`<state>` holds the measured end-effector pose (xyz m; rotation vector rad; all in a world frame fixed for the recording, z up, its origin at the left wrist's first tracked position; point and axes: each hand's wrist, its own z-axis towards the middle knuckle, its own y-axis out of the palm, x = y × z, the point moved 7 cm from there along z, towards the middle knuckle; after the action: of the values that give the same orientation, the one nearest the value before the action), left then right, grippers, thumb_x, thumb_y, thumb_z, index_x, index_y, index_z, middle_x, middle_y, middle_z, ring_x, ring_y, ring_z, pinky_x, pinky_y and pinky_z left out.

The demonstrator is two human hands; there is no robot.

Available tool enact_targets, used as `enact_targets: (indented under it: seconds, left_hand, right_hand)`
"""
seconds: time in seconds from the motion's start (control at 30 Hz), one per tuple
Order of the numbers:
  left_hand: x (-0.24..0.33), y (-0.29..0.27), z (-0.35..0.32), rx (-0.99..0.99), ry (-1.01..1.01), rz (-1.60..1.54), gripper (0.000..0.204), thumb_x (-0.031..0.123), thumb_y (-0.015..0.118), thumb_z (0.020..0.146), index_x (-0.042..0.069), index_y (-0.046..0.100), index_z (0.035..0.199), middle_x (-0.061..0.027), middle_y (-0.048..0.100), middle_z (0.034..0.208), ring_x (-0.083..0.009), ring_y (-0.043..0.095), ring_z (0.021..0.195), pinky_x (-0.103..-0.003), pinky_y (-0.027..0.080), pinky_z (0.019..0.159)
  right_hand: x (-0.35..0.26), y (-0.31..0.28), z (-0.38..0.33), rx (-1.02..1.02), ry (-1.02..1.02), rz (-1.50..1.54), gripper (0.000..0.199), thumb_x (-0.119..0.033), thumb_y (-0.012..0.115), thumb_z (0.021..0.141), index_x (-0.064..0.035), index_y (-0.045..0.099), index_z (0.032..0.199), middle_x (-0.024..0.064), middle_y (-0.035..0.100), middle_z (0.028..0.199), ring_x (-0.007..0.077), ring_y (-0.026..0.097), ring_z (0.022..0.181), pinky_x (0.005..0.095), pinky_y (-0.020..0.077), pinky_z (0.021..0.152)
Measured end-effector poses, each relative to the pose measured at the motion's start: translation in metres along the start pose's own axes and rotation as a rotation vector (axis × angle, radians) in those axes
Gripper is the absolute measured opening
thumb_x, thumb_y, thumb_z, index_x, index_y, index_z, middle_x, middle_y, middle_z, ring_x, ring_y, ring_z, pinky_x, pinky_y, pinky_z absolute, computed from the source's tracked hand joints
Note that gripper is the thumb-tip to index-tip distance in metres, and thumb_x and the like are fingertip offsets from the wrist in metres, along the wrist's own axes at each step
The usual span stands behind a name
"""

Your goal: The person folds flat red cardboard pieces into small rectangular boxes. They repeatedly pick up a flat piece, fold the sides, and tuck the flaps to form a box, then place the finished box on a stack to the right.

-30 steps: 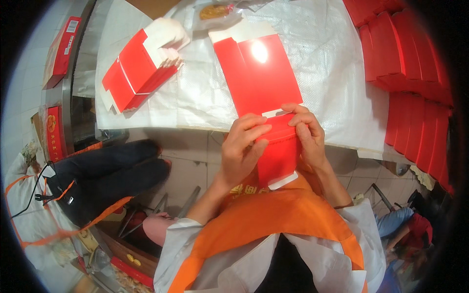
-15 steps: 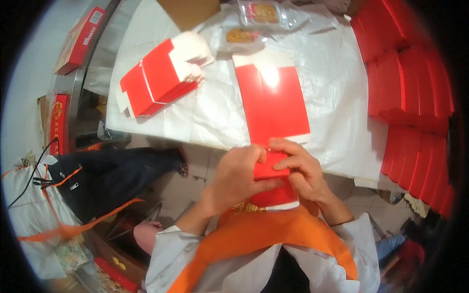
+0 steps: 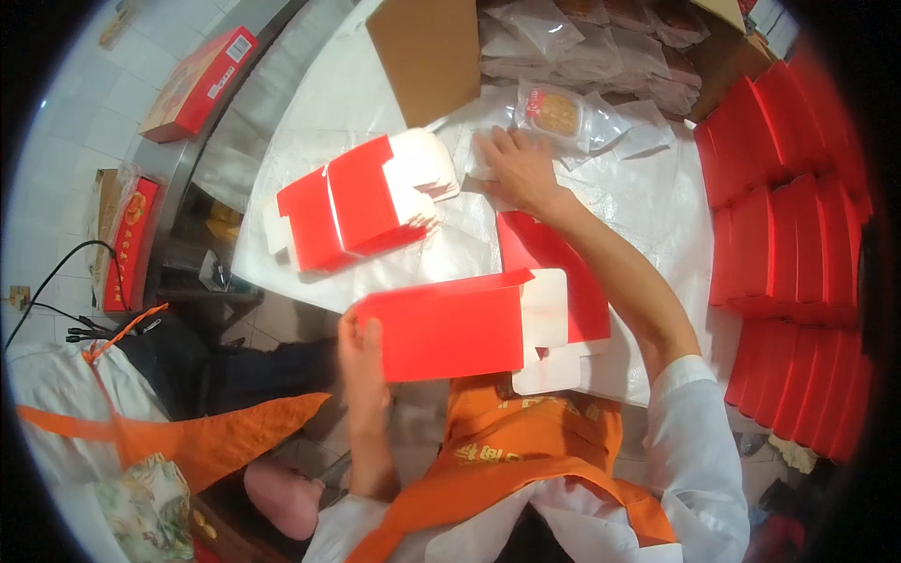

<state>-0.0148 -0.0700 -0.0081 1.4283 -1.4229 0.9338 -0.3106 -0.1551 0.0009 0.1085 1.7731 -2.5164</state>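
At the far left, note a long red box (image 3: 133, 249) and a red-and-brown carton (image 3: 202, 89), with a co-worker's orange apron (image 3: 216, 441) lower down. Farther in, on the white table cover (image 3: 293, 158), find a banded bundle of flat red cartons (image 3: 361, 197), tilted, white tabs toward the right. Just below, see the left hand (image 3: 362, 361) closed, thumb and fingers pinching one end of a red box (image 3: 450, 328): now held by this hand alone at the table's near edge and turned lengthwise across the body, half a second ago worked between both hands. At the box's right end, see white flaps sticking out, unfolded; at the left end, cannot tell whether shut, with the hand in front. Farther back, see the right hand (image 3: 521, 169), now off the box and stretched across the table, fingers loosely spread over clear film; cannot tell whether gripping anything. Take this as a likely turn from folding toward the packets, with the box apparently made up only in part. Beneath the right forearm, note a flat red sheet (image 3: 587, 305); beside the fingers, a clear packet (image 3: 560, 111) with something golden-brown inside; behind, a heap of packets (image 3: 601, 56). At the far right, see stacked red boxes (image 3: 788, 244) in rows.
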Motion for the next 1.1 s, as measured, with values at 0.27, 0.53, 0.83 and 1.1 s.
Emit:
enact_targets:
  seconds: [0.27,0.53,0.83,1.1]
  left_hand:
    - [-0.004,0.009,0.003,0.054,0.089,-0.127,0.046,0.026,0.043,0.093,0.0,0.031,0.129,-0.0127,0.047,0.115,-0.0176,0.049,0.102,-0.03,0.043,0.085]
    - [-0.025,0.054,-0.004,0.018,0.074,-0.164,0.049,0.026,0.043,0.093,0.003,0.026,0.133,-0.0119,0.042,0.12,-0.0192,0.047,0.105,-0.031,0.041,0.088]
    - [-0.039,0.085,-0.026,-0.038,0.108,-0.172,0.048,0.023,0.042,0.093,0.001,0.026,0.132,-0.0123,0.043,0.118,-0.0181,0.046,0.104,-0.03,0.041,0.088]
    - [-0.048,0.08,-0.02,-0.085,-0.008,-0.276,0.049,0.029,0.04,0.094,0.002,0.025,0.133,-0.0131,0.043,0.122,-0.0202,0.047,0.108,-0.032,0.043,0.09]
  right_hand:
    - [0.08,-0.058,-0.021,0.304,0.418,0.91,0.048,-0.018,0.063,0.075,-0.0104,0.044,0.119,0.0087,0.06,0.097,0.0273,0.059,0.083,0.0363,0.0468,0.077]
    - [0.045,-0.109,-0.137,0.594,0.717,1.652,0.068,-0.02,0.06,0.08,-0.0082,0.021,0.135,0.0105,0.041,0.122,0.0211,0.046,0.11,0.0341,0.0413,0.092]
    - [0.04,-0.086,-0.186,0.72,0.887,1.5,0.052,-0.017,0.057,0.085,0.0015,0.028,0.124,0.011,0.046,0.112,0.015,0.046,0.1,0.0278,0.0393,0.086]
    - [0.033,-0.09,-0.217,0.183,0.613,1.001,0.027,-0.013,0.045,0.088,-0.004,0.053,0.112,0.0092,0.052,0.117,0.0217,0.039,0.117,0.0318,0.0351,0.093]
